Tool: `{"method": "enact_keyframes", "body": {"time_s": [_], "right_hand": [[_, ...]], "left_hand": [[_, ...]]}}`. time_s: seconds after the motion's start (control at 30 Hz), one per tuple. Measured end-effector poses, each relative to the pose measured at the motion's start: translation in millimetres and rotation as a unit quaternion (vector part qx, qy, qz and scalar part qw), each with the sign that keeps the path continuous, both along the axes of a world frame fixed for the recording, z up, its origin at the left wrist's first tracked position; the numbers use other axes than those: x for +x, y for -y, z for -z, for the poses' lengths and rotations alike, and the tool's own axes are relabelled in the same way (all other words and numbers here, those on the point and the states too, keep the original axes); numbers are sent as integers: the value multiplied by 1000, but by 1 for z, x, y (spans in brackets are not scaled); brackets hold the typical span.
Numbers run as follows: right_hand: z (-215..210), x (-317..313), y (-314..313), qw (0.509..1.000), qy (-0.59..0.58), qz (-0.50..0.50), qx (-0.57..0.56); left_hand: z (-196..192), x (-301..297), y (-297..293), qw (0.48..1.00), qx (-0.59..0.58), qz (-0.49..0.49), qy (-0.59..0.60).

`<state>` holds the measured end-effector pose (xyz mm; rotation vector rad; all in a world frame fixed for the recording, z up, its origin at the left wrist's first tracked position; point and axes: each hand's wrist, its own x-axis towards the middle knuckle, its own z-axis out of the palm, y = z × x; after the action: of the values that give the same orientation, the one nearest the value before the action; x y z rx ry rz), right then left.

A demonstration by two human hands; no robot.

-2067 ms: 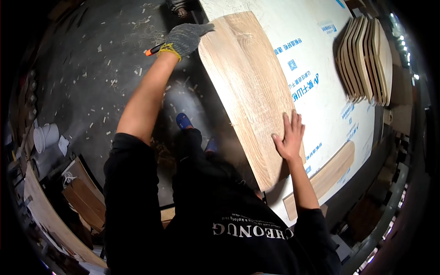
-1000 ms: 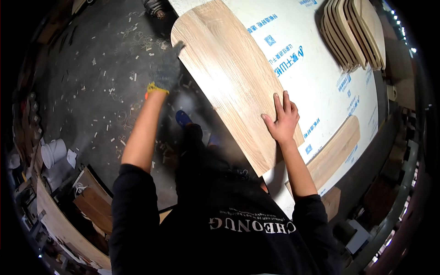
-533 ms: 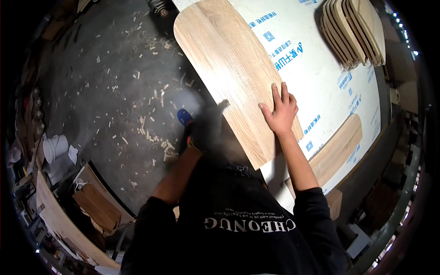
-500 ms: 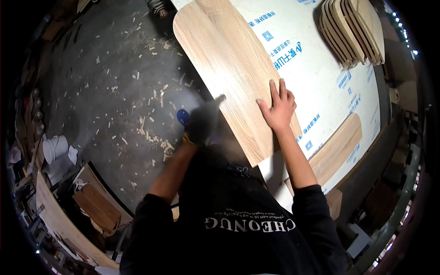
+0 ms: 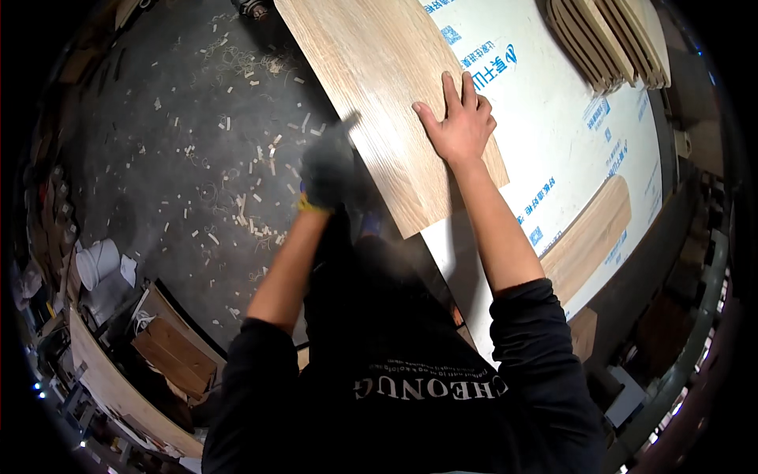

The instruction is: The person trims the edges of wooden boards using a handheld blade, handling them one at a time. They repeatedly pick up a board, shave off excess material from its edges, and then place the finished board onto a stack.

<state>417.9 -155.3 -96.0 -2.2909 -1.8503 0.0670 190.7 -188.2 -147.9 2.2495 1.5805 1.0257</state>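
Right hand (image 5: 460, 124) is bare, spread open and pressed flat on the wood panel (image 5: 379, 71), which lies across the white sheet (image 5: 568, 134) on the bench. Left hand (image 5: 330, 172) wears a dark glove and is blurry at the panel's near edge, so can't tell its grip. Wood chips (image 5: 237, 182) litter the floor.

Dark concrete floor (image 5: 158, 158) w/ wood chips (image 5: 260, 150); dim shop.

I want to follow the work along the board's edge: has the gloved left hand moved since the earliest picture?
Yes. The gloved left hand came down the wooden board's left edge, from its far rounded end toward the person.
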Motion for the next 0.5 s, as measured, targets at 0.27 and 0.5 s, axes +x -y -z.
{"method": "enact_keyframes", "body": {"time_s": [0.27, 0.5], "right_hand": [[0, 3, 4, 1000, -1, 2, 1], [-2, -3, 4, 1000, 10, -17, 21]], "left_hand": [[35, 12, 220, 940, -115, 307, -92], [30, -40, 13, 976, 61, -46, -204]]}}
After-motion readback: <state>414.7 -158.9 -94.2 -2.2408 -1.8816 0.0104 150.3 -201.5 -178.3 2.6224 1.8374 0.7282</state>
